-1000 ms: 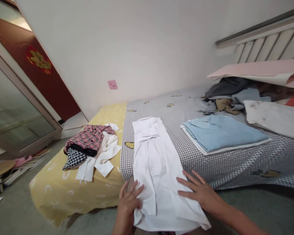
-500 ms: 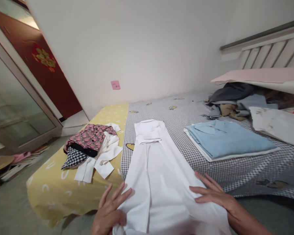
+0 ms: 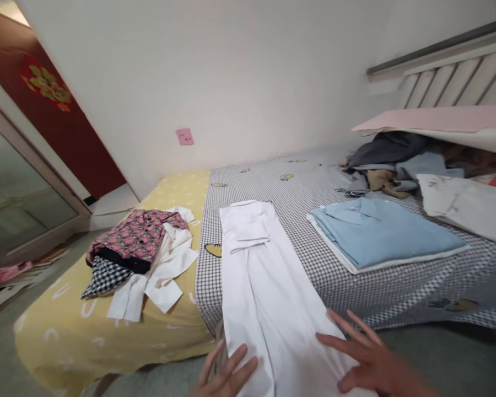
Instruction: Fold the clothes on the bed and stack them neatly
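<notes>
One white garment (image 3: 268, 281), laid lengthwise over the bed's checked cover (image 3: 314, 220), near end past the edge. Left hand (image 3: 227, 375) and right hand (image 3: 367, 353): fingers spread at its sides; grip released on both.

We see smooth, matt white cloth in the long garment (image 3: 258, 275), softly creased. The folded shirt (image 3: 386, 229) looks like matt light blue cloth. The bed's checked cover (image 3: 248, 184) and yellow cover (image 3: 119, 336) are both matt, printed fabric. We find patterned cloth in the pink floral top (image 3: 136, 234), with dark, shiny-looking buttons. The wall note (image 3: 184, 137) looks like matt pink paper, the wall (image 3: 252, 82) smooth and matt, and the door panel (image 3: 20, 193) glassy.
</notes>
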A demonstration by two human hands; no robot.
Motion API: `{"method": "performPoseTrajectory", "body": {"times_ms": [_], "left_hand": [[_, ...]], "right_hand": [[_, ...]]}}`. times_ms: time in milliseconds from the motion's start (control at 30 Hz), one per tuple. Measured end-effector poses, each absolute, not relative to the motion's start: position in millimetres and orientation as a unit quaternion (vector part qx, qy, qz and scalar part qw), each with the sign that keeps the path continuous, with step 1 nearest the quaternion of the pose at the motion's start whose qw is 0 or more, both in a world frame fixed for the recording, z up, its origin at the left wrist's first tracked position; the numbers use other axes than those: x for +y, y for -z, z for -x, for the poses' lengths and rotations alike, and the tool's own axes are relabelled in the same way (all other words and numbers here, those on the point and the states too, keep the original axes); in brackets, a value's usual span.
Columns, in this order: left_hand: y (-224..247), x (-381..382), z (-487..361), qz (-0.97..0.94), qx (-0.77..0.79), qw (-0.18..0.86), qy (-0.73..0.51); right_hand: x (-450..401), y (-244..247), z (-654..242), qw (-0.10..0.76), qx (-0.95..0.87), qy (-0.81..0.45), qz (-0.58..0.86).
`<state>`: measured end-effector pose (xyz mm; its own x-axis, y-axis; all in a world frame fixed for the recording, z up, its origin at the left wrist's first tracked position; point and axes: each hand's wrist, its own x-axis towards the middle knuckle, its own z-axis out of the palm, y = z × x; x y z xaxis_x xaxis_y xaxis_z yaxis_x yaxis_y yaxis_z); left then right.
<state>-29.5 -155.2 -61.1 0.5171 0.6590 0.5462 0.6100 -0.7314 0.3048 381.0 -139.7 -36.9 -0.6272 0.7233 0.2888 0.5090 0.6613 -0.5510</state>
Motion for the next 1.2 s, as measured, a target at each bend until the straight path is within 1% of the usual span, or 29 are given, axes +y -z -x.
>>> {"method": "performPoseTrajectory", "body": {"times_ms": [33,100,133,200,267,333,400,567,633,767,833,867,933,967,1000,1067,1200], "left_hand": [[44.5,-143.0,29.5,-0.839,0.391,0.131,-0.354],[9.8,-106.8,24.1,-0.72,0.474,0.303,-0.407],[-5.4,-83.4,18.9,-0.682,0.498,0.334,-0.418],[-26.2,-31.9,6.0,-0.401,0.571,0.549,-0.461],[-31.6,13.9,-4.5,-0.324,0.595,0.591,-0.437],[-24.8,42.9,-7.8,-0.293,0.614,0.599,-0.421],[-13.1,53.1,-4.0,-0.277,0.622,0.604,-0.415],[6.3,44.4,8.5,-0.301,0.615,0.597,-0.419],[10.5,44.6,7.3,-0.326,0.63,0.567,-0.419],[20.6,53.0,-0.1,-0.373,0.678,0.472,-0.423],[25.0,56.9,-2.6,-0.382,0.695,0.435,-0.427],[26.4,58.3,-3.2,-0.383,0.701,0.423,-0.428],[27.5,59.5,-3.5,-0.383,0.708,0.411,-0.428],[27.3,59.4,-3.5,-0.382,0.71,0.408,-0.428],[26.6,58.8,-3.7,-0.383,0.71,0.406,-0.43],[24.3,57.1,-4.7,-0.386,0.707,0.401,-0.437],[19.5,53.9,-9.2,-0.391,0.706,0.388,-0.445]], "right_hand": [[-126.2,25.7,-377.2,0.263,-0.858,-0.266,0.353],[-90.2,6.0,-364.9,0.308,-0.78,-0.391,0.379],[-69.0,-1.2,-356.9,0.342,-0.716,-0.456,0.404],[-26.0,-7.7,-339.8,0.41,-0.55,-0.578,0.441],[10.4,-4.0,-326.3,0.445,-0.399,-0.672,0.437],[34.6,6.8,-320.6,0.438,-0.305,-0.73,0.426],[45.9,19.4,-322.1,0.429,-0.262,-0.752,0.426],[44.2,37.7,-325.6,0.461,-0.286,-0.728,0.419],[42.9,40.8,-321.2,0.462,-0.304,-0.709,0.438],[47.9,43.2,-315.4,0.442,-0.338,-0.679,0.478],[54.1,38.0,-316.8,0.437,-0.386,-0.627,0.516],[57.8,33.0,-317.6,0.437,-0.419,-0.567,0.558],[65.4,18.7,-315.8,0.43,-0.489,-0.39,0.651],[68.7,10.6,-311.8,0.42,-0.52,-0.307,0.678],[71.6,3.0,-305.1,0.407,-0.549,-0.25,0.686],[75.7,-8.0,-283.6,0.381,-0.602,-0.225,0.665],[82.4,-4.5,-224.7,0.323,-0.643,-0.275,0.638]]}}
